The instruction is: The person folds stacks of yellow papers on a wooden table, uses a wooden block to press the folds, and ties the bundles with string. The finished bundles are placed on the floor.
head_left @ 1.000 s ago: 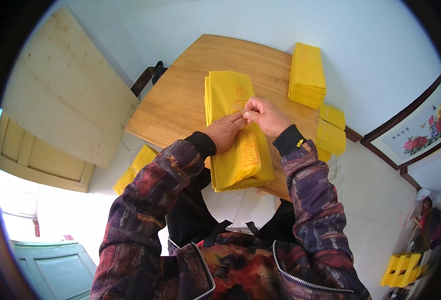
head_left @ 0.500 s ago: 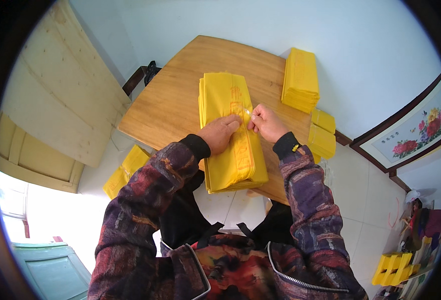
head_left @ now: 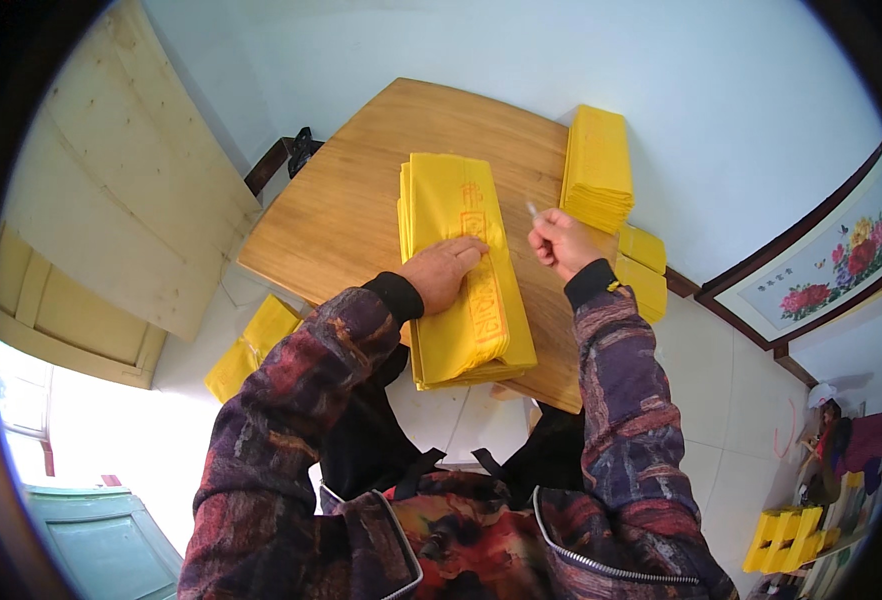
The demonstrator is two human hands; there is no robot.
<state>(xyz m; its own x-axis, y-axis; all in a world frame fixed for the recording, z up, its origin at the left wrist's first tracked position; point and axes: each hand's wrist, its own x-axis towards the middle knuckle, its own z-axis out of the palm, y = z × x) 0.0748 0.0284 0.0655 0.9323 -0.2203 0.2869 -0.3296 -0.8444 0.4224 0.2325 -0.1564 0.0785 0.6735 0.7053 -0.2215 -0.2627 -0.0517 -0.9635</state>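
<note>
A thick stack of long yellow paper sheets (head_left: 466, 275) printed with faint red marks lies lengthwise on the square light-wood table (head_left: 346, 215), its near end jutting over the table's front edge. The left hand (head_left: 444, 270) lies flat and open on top of the stack, fingers spread toward its middle. The right hand (head_left: 559, 240) hovers just beside the stack's right edge, closed in a pinch around a thin pale thing (head_left: 532, 210) too small to identify.

A second pile of yellow sheets (head_left: 596, 180) sits at the table's far right corner, well apart from the hands. Smaller yellow bundles (head_left: 643, 268) show below that corner, partly hidden by the table's edge and the right sleeve. Another yellow bundle (head_left: 253, 345) lies on the pale floor to the left, half covered by the left sleeve. At the lower right, yellow plastic crates (head_left: 786, 535) stand stacked; their contents cannot be made out.
</note>
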